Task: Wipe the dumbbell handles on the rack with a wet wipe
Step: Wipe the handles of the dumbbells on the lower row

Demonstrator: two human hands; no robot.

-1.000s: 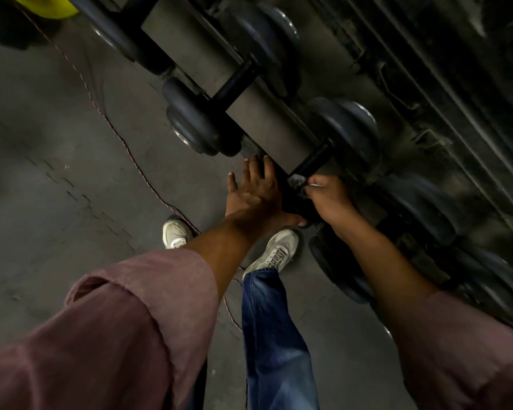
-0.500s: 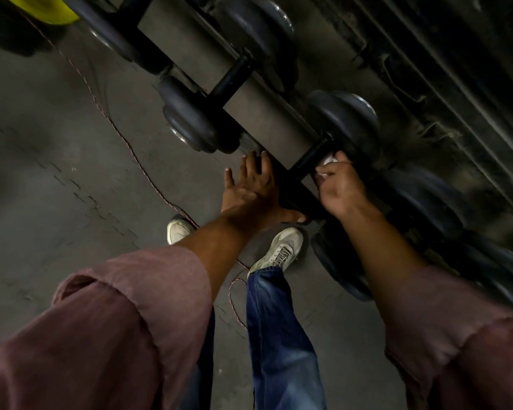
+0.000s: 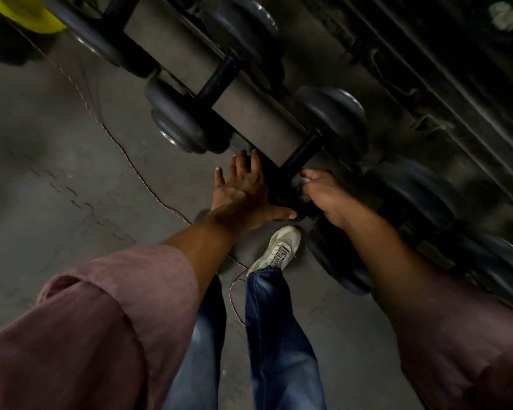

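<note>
Setting: A person in a mauve long-sleeved shirt and blue jeans bent over a dumbbell rack [image 3: 249, 110] in a dimly lit gym, seen from the head camera.
Left hand: The left hand [image 3: 243, 190] lay flat with fingers straight and spread, pressed against the near black head of a dumbbell at the rack's front edge, holding nothing.
Right hand: The right hand [image 3: 323, 193] was curled around the near end of the black dumbbell handle [image 3: 301, 156], with a white wet wipe [image 3: 305, 180] bunched between its fingers and the bar.
Dumbbell: The handle crossed the grey rack rail at a slant, its far round head [image 3: 335, 116] resting beyond the rail.
Neighbours: A second dumbbell [image 3: 219, 79] sat on the rail to the left; another dark pair [image 3: 412, 190] sat to the right, just past the right wrist.
Floor: A thin red-and-white cord [image 3: 125, 152] ran over the grey floor and passed beside a white sneaker [image 3: 276, 250].
Corner: A yellow object [image 3: 27, 13], partly cut off, showed at the top left.
</note>
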